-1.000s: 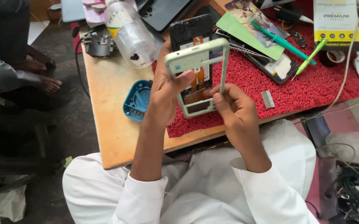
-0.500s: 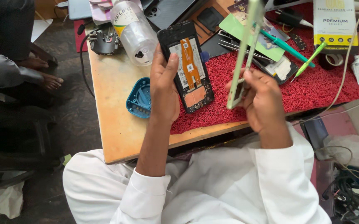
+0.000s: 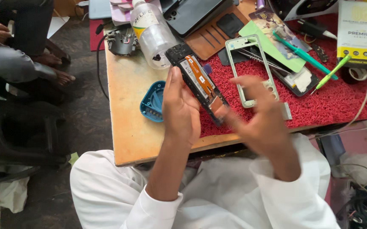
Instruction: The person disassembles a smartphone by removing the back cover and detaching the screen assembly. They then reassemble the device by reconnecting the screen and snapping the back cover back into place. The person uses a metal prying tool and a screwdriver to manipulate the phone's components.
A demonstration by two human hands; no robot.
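- An opened phone (image 3: 200, 87), its back removed so that an orange flex strip and dark boards are exposed, is gripped along its edge by the left hand (image 3: 179, 108), whose fingers are closed round it; it is held tilted just above the front of the table.
- The right hand (image 3: 260, 114) is seen blurred beside the phone's lower end, fingers spread loosely and nothing held in it.
- A pale green phone frame (image 3: 251, 70) is laid flat on the red mat (image 3: 340, 101), just beyond the right hand.
- Half a second ago that frame was held upright in the right hand; it is now released and set down.
- The mat is spread over a wooden table (image 3: 128, 101), on which a blue round dish (image 3: 151, 101) sits beside the left hand, with a clear plastic bottle (image 3: 151, 32) further back.
- Green pens (image 3: 332, 72) and a white-and-yellow box (image 3: 359, 29) are found at the right.
- A dark floor and another person's bare foot (image 3: 60, 76) are seen at the left.
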